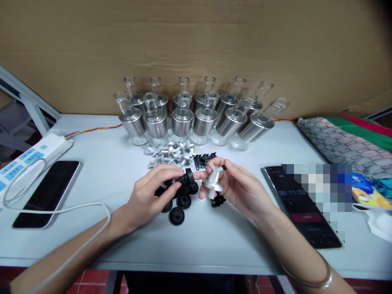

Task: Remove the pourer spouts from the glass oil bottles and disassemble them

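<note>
My left hand (157, 190) pinches a black round stopper (189, 177) between thumb and fingers. In my right hand (235, 183) is a silver pour spout (213, 183), tilted, with a disc-shaped base and a short stem pointing down. A small black piece shows at the spout's upper end, by my thumb. The two parts are close together but apart. Loose black stoppers (177, 216) lie on the table under and beside my left hand. Below my right hand sits a small heap of black pieces (218, 200), partly hidden.
Glass bottles with steel sleeves (183, 122) stand in two rows at the back. Silver spouts (176, 153) and small black strips (204, 160) lie before them. Phones (50, 192) lie on both sides. A white cable (76, 209) crosses by my left forearm, from the power strip (27, 161).
</note>
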The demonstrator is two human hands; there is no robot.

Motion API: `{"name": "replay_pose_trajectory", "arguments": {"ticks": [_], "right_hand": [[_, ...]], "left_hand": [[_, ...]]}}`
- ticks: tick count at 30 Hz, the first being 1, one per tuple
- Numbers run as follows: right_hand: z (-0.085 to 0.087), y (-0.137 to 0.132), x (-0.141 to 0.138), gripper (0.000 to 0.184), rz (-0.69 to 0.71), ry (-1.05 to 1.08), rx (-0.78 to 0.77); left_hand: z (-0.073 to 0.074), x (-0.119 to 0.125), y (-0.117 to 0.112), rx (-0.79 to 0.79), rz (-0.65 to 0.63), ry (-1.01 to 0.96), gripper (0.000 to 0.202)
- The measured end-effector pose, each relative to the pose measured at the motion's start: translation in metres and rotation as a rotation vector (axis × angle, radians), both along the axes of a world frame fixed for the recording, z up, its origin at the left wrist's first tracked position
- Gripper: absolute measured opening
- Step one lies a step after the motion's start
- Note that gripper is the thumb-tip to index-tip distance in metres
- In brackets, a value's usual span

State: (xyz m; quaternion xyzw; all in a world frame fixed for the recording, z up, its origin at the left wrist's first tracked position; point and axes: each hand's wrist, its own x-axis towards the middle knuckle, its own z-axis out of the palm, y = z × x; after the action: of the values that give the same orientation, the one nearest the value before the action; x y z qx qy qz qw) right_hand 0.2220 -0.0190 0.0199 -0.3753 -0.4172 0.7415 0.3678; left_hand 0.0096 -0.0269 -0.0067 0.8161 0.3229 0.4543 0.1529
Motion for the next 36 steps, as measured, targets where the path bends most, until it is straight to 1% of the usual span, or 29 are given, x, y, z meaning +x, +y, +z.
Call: {"name": "replay_pose_trajectory", "arguments": {"ticks": [3, 8, 12, 15, 18, 21, 24, 30, 36], "right_hand": [[0.0004, 0.0011, 0.0004, 0.037, 0.016, -0.005, -0.011], [0.0003, 0.0021, 0.0004, 0.034, -0.001, 0.038, -0.041], [-0.0003, 0.0019, 0.0, 0.035, 0.0, 0.008, -0.04], [0.0001, 0.0017, -0.0005, 0.036, 0.011, 0.011, -0.046], [0.0006, 0.0021, -0.0011, 0.036, 0.017, 0.017, -0.061], [0.0004, 0.0026, -0.0015, 0.035, 0.004, 0.021, -0.072], [-0.0006, 0.0025, -0.0012, 0.036, 0.008, 0.022, -0.062], [-0.002, 0.0012, -0.0015, 0.037, 0.005, -0.032, -0.006], [-0.0022, -0.0009, -0.0022, 0.031, 0.033, 0.072, 0.038]], "left_hand": [[0.0009, -0.002, -0.0003, 0.062, -0.033, 0.047, 0.024], [-0.0001, -0.0019, -0.001, 0.043, -0.019, 0.071, 0.026], [-0.0018, 0.0002, -0.0012, 0.057, -0.007, 0.076, 0.023], [-0.0037, -0.0013, -0.0014, 0.086, -0.01, 0.062, 0.027], [-0.0057, -0.0049, -0.0018, 0.14, -0.027, 0.128, 0.029], [-0.0067, -0.007, -0.0019, 0.151, -0.02, 0.186, 0.028], [-0.0071, -0.0061, -0.0009, 0.14, -0.02, 0.154, 0.027], [-0.0054, -0.0013, 0.0026, 0.186, -0.055, 0.072, 0.019], [0.0027, 0.0013, 0.0028, 0.208, -0.092, 0.042, 0.014]]}}
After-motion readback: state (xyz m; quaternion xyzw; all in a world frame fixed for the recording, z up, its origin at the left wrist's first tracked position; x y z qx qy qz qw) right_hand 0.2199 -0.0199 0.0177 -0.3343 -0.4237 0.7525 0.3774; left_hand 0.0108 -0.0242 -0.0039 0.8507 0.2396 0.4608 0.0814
